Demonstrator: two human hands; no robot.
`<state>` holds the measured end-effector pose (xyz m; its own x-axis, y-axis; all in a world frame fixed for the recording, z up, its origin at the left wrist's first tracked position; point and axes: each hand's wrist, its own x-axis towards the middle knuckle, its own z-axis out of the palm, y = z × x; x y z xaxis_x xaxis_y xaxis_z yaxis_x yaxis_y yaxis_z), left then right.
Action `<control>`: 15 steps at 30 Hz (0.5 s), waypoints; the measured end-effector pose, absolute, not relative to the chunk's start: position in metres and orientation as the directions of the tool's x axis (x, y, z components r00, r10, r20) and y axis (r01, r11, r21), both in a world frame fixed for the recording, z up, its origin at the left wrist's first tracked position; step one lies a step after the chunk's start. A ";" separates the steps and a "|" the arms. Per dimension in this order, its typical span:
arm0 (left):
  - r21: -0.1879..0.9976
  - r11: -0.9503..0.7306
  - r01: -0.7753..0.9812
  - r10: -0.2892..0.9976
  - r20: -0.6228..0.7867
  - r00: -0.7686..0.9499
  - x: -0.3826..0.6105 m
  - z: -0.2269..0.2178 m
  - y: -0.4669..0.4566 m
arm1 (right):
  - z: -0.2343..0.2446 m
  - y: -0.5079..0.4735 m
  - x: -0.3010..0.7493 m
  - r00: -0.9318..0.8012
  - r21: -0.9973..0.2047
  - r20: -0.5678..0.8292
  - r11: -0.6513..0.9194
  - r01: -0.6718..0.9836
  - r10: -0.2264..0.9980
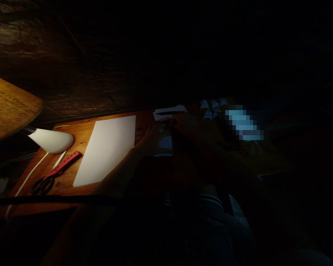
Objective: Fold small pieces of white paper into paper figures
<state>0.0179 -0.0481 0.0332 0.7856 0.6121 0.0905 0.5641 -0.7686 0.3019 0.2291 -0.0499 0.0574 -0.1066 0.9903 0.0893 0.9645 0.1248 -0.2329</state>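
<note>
My left hand (152, 141) lies over a small piece of white paper (165, 142) on the wooden table, its fingers stretched out and the thumb across the sheet. Right beside it, my right hand (184, 123) is closed, with its knuckles near the paper's far edge. Deep shadow hides what its fingers grip, if anything. Just beyond both hands is a small stack of white paper (170, 109), with a dark, slim object (165, 112) across it that I cannot make out.
A large white sheet (108, 147) lies left of my hands. Further left are a lamp with a white base (52, 141) and a red object with black loops (62, 165), perhaps scissors. Several folded paper shapes (208, 113) and a blurred bright rectangle (242, 123) lie right.
</note>
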 end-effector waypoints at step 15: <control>0.295 -0.773 0.561 0.601 0.056 0.798 0.017 0.030 -0.047 | 0.052 -0.051 0.230 -0.069 -0.253 0.117 0.097 0.963 0.991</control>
<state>0.0170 -0.0465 0.0300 0.7975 0.6007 0.0561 0.5614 -0.7730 0.2955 0.2304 -0.0513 0.0521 -0.0694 0.9907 0.1168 0.9626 0.0972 -0.2530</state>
